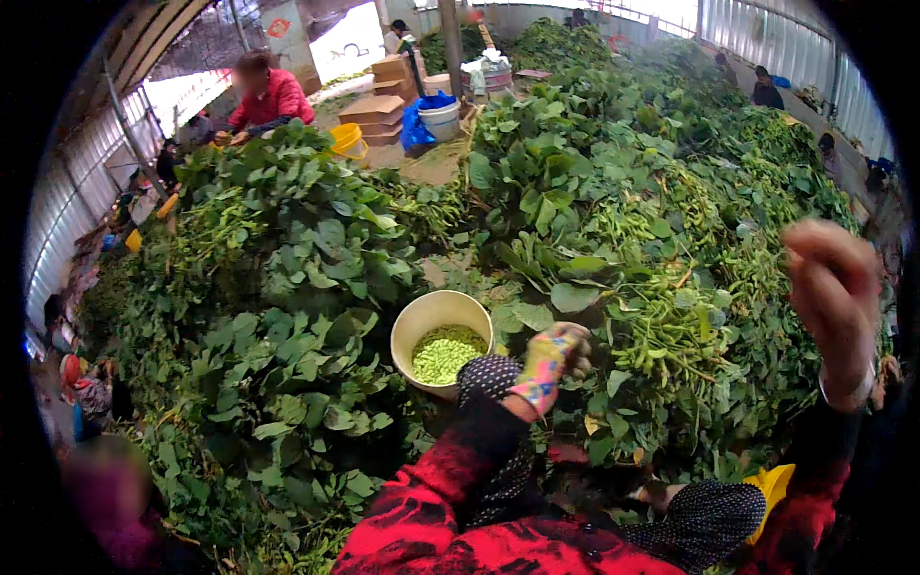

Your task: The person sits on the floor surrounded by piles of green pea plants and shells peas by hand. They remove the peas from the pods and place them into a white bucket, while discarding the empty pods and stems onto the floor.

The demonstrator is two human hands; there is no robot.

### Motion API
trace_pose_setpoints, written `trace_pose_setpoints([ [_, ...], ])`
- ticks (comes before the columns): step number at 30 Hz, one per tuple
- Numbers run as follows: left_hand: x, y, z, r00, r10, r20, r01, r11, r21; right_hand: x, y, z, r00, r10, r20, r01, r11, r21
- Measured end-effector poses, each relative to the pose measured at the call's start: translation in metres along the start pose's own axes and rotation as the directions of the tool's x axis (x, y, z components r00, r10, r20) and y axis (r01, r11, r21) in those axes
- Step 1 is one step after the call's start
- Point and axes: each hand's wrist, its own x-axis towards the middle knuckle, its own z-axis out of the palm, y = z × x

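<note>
Plainly, the shelled green beans are what could be lost: they lie loose in the bottom of the cream bucket, which stands open among the plants in front of the person. Its footing is hidden, so if it rests on stems rather than flat floor, a bump might tip it and scatter the beans into the leaves. The likeliest bump is from the dotted trouser leg, whose knee overlaps the rim in this view; whether they touch, I cannot tell.

Just right of the bucket is the left hand, in a brightly patterned glove. Its fingers are curled inward, but I cannot tell whether they grip anything. Beans let go from there, short of the rim, could drop among the leaves and be hard to find, green on green. Loose leaf bits could also fall into the open bucket.

Beyond that hand lies a cluster of green bean pods; a hard tug there could drag tangled stems toward the bucket. Farther right, the right hand is up in the air, well apart from the bucket, fingers bent and blurred; whether they hold something cannot be made out. A fast swing downward from that height could fling loose pods or catch the foliage below.
</note>
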Motion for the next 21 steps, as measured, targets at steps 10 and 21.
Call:
trace_pose_setpoints([
  [10,-0.04,-0.059,0.032,0.953,-0.269,0.139,0.253,0.96,0.118,-0.119,0.05,-0.064,0.975,0.032,-0.22,-0.059,0.992,-0.115],
  [21,-0.08,-0.053,0.001,0.958,-0.276,-0.076,0.285,0.94,0.186,-0.169,0.084,-0.108,0.891,0.065,-0.449,-0.18,0.959,-0.219],
])
